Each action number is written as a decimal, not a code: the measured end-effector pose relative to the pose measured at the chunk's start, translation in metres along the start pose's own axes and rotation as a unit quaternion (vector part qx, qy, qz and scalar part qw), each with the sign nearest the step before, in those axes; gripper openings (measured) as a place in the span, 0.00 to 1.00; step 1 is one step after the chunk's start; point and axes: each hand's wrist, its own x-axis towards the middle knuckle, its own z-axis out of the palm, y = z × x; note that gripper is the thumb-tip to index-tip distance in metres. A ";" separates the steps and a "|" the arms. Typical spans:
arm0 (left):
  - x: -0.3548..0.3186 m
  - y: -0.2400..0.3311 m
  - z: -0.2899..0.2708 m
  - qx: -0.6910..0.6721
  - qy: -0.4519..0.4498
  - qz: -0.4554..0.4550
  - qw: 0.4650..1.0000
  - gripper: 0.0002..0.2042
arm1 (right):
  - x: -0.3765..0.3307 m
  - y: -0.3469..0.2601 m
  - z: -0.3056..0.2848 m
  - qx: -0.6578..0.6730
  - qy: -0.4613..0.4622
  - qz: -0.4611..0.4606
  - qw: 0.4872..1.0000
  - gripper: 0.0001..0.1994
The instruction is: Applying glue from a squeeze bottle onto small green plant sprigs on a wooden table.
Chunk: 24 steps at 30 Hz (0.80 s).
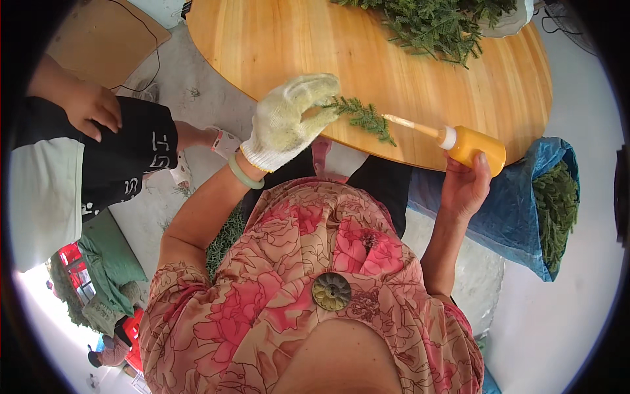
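Observation:
My left hand (289, 121), in a whitish knitted glove, pinches one end of a green fir sprig (364, 118) above the near edge of the round wooden table. Bare fingers of my right hand (467, 184) wrap round a yellow squeeze bottle (479, 150), tilted so its long nozzle points left. The pale, crusted nozzle tip (397, 121) is close beside the sprig; whether they touch I cannot tell.
A heap of fir branches (433, 29) lies on the far side of the wooden table (295, 39), by a white dish (512, 25). At right stands a blue sack (505, 203) of greenery. Another person's hand (92, 108) is at left, apart from mine.

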 end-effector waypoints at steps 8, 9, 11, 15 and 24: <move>0.002 0.007 -0.001 0.089 -0.009 0.068 0.994 0.18 | -0.006 -0.005 0.012 -0.064 -0.007 -0.058 0.996 0.21; 0.003 0.008 -0.001 0.089 -0.009 0.069 0.994 0.18 | -0.006 -0.005 0.014 -0.081 -0.009 -0.065 0.995 0.22; 0.003 0.012 -0.001 0.083 -0.011 0.045 0.996 0.17 | -0.007 -0.006 0.017 -0.085 -0.013 -0.067 0.994 0.22; 0.002 0.015 0.000 0.097 -0.013 0.054 0.994 0.17 | -0.011 -0.009 0.026 -0.059 -0.002 -0.051 0.997 0.24; 0.001 0.017 -0.001 0.146 -0.007 0.121 0.982 0.16 | -0.011 -0.008 0.027 -0.054 -0.009 -0.049 0.997 0.23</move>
